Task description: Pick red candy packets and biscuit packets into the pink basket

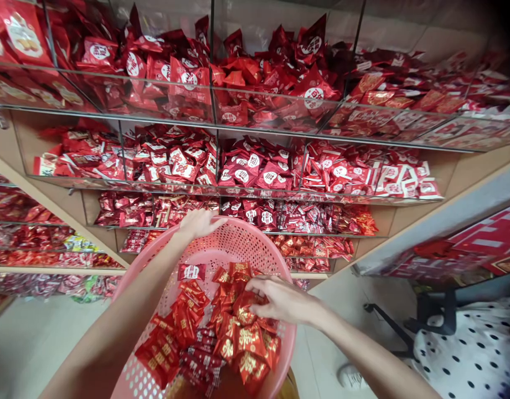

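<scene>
In the head view, the left hand [199, 223] grasps the far rim of a round, pink, perforated plastic basket [275, 249], its fingers hooked over the edge and thumb lying along it. The basket is in front of the person, below wooden shelves with clear front panels [258, 130] filled with red packets. The right hand [279, 299] reaches inside, fingers bent over the glossy red-and-gold packets [250, 339] heaped on the basket's right; whether they pinch one I cannot tell. Dark maroon packets with white print [202, 363] lie beside these, nearer the person.

For handling the packets well, a firm left hold on the rim seems wise, so the basket does not tip under the right hand's push. Light fingertip pressure should suit the wrappers, which look crushable, and lifting from the top should disturb neighbouring packets least.
</scene>
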Available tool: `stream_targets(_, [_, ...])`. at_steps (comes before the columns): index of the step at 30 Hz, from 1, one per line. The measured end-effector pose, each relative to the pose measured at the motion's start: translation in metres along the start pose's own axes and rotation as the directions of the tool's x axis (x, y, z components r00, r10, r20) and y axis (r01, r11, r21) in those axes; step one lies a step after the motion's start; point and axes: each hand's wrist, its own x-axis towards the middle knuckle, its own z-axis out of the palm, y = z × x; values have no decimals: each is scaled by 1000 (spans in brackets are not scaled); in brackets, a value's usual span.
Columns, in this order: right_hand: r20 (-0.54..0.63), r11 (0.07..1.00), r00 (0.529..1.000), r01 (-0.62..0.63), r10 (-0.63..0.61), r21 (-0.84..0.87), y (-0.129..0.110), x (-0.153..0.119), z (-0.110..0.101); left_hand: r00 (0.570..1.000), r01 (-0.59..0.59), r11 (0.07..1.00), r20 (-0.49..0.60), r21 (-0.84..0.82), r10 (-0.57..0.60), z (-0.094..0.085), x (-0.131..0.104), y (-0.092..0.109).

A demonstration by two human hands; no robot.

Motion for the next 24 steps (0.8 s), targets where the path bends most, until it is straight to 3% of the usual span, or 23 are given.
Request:
stream_targets(3, [-44,1000,999,-9,9,-9,3,8,-1,1000,8,1000,-3,5,-8,-1,0,1])
stream_targets(10, [67,999,997,48,-47,-17,9,23,2,999,35,999,11,-11,-35,-3,-3,-1])
stream_targets(16, [66,998,996,60,-59,-17,15,30,3,999,49,997,11,-53,-48,-4,-6,-3])
stream_targets(20, [-41,993,994,97,-100,-69,28,64,1,999,46,999,7,-29,-46,-7,-7,2])
stream_targets(24, [94,988,996,17,-2,-155,43,111,9,1000,29,999,-4,-16,-29,-12,-7,7])
